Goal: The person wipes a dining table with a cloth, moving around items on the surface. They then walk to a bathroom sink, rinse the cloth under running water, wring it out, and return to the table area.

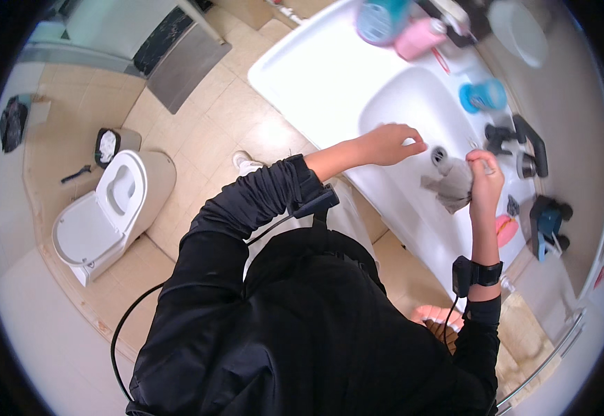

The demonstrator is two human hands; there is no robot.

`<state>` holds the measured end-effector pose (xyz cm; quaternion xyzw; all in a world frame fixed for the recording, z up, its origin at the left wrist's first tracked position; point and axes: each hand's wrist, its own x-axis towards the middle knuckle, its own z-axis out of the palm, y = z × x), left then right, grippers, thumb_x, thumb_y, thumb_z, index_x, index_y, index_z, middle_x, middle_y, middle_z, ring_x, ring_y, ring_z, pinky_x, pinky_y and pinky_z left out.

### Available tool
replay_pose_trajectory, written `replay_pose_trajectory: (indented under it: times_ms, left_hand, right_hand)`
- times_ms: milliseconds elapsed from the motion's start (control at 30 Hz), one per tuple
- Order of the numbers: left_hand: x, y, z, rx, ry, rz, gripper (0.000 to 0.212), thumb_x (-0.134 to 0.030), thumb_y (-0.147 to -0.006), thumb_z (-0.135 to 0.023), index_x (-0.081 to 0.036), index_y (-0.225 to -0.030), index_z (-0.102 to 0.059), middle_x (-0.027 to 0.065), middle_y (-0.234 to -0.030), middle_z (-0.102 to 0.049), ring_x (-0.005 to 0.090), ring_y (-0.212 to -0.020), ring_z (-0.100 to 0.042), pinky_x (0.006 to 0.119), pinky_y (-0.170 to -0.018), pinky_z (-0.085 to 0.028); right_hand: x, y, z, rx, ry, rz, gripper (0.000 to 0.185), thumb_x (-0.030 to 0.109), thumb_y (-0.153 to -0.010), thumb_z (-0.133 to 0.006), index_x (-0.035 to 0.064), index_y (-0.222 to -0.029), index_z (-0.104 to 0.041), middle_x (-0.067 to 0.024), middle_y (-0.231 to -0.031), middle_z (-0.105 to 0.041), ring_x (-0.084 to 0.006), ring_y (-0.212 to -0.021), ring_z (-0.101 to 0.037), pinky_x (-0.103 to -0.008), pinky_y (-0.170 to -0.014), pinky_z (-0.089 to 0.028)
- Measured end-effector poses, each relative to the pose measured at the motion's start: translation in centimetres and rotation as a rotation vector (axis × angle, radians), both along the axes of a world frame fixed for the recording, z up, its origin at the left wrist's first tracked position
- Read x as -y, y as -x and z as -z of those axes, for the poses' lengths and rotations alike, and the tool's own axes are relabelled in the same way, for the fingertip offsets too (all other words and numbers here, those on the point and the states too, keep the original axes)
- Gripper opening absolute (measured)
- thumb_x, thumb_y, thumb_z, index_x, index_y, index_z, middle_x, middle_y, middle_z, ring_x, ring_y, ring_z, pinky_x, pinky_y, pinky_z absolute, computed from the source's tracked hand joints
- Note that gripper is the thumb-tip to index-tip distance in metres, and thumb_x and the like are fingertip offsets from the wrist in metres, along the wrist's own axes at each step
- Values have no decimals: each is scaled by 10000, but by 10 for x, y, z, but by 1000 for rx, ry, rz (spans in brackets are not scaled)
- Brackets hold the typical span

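Observation:
My right hand (pixel 486 179) pinches a bunched grey cloth (pixel 455 184), which hangs over the white washbasin (pixel 411 99) beside the drain (pixel 438 155). To its left, above the basin, my left hand (pixel 395 144) holds nothing; its fingers are curved, with a gap between thumb and fingers. A black faucet (pixel 533 140) stands at the basin's wall side, near my right hand. A blue container (pixel 483 96) sits on the rim further up. Close to my right wrist, a pink object (pixel 506 230) lies on the rim.
A pink bottle (pixel 420 39) and a large teal container (pixel 382 21) stand at the basin's far end. On the left are a toilet (pixel 148 192) with its lid raised and a bin (pixel 130 140). A metal towel rail (pixel 544 359) runs along the lower right wall.

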<state>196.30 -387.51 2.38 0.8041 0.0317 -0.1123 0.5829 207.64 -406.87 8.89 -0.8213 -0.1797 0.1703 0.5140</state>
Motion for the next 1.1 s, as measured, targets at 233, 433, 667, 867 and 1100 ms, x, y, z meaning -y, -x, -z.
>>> replay_pose_trajectory:
  times_ms: [233, 433, 667, 867, 1100]
  left_hand:
    - [-317, 314, -70, 12, 749, -304, 587, -501, -884, -421, -121, -1324, -338, 66, -1249, -429, 159, -1138, -429, 325, -858, -437]
    - [-573, 593, -108, 141, 792, -688, 549, -337, -825, -601, -47, -1247, -402, 46, -1102, -548, 124, -1002, -529, 269, -783, -458]
    - [-814, 775, -98, 236, 891, -1148, 396, -255, -903, -480, -37, -1231, -435, 60, -1180, -527, 152, -1065, -521, 280, -895, -417]
    - [-1025, 808, -73, 208, 850, -1357, 392, -297, -917, -452, -28, -1202, -463, 56, -1141, -553, 159, -1015, -548, 302, -869, -432]
    - [-1310, 825, -87, -179, 452, -1417, 457, -378, -889, -495, 2, -1141, -525, 71, -1053, -597, 160, -975, -555, 287, -815, -436]
  right_hand:
    - [-402, 294, -57, -325, -521, -11, 141, 32, -805, -508, -10, -925, -569, -70, -886, -574, -139, -831, -534, -246, -773, -416]
    - [-697, 583, -87, -500, -416, -307, 384, 126, -825, -543, 31, -1187, -458, -57, -995, -531, -122, -894, -510, -248, -810, -399]
    - [-952, 733, -74, -342, -60, -787, 530, 75, -824, -537, 15, -1313, -341, -94, -1121, -496, -122, -926, -501, -243, -824, -386]
    - [-1189, 749, -35, -514, -61, -848, 393, 153, -843, -584, -13, -1175, -453, -42, -952, -578, -90, -813, -531, -233, -719, -421]
    - [-1510, 749, -16, -702, -132, -673, 297, 171, -825, -610, -21, -1023, -498, -78, -949, -586, -132, -826, -549, -266, -720, -433]
